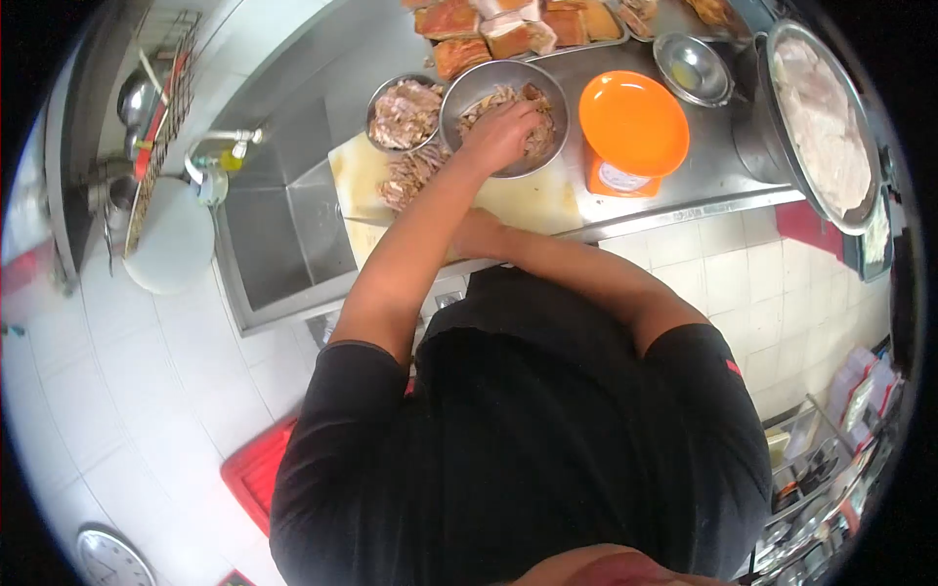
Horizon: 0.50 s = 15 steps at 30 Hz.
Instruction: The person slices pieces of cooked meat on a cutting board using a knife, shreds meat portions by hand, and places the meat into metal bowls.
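Note:
My left hand (503,134) reaches into a steel bowl (452,119) of shredded meat pieces (539,137), its fingers closed among them. Beneath my left forearm, my right hand (477,234) is low over the cutting board (542,203); its fingers are hidden by the forearm. A loose pile of cut meat (410,176) lies on the board, left of the forearm. Just behind that pile stands a smaller bowl of meat chunks (405,112). An orange scale (633,122) with a wide pan stands right of the large bowl.
Trays of roasted meat slabs (508,29) are at the back. A small metal bowl (692,68) sits behind the scale. At right is a large pot topped by a basin of pale meat (821,122). A sink (283,230) and faucet (230,137) are at left.

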Each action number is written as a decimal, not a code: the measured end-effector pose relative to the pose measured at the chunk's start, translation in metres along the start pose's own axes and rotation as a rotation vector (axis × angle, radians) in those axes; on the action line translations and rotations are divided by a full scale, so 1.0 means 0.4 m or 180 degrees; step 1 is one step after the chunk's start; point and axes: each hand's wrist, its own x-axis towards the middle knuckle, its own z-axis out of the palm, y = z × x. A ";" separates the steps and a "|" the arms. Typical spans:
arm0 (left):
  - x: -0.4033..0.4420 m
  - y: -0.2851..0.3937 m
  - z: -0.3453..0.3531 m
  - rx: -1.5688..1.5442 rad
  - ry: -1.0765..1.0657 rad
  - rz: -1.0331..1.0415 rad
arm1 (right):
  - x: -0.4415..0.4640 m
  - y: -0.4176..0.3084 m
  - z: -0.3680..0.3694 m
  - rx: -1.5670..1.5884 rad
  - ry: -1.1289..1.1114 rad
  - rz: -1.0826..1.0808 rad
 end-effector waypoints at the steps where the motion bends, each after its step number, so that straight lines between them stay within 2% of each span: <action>1: 0.015 -0.013 0.015 0.0001 -0.0242 -0.0020 | 0.006 0.004 -0.008 0.0041 -0.0107 0.0067; 3: 0.031 -0.038 0.041 0.0003 -0.0718 -0.0076 | 0.018 0.007 -0.020 0.0078 -0.0426 0.0218; 7: 0.026 -0.057 0.052 -0.0097 -0.0891 -0.0054 | 0.023 -0.006 -0.064 0.0122 -0.1097 0.0445; 10: 0.028 -0.061 0.042 0.0019 -0.0887 -0.0041 | 0.020 0.000 -0.052 0.0083 -0.0879 0.0240; 15: 0.020 -0.067 0.012 0.0007 -0.0810 -0.0155 | 0.026 -0.003 -0.052 0.0110 -0.0919 0.0377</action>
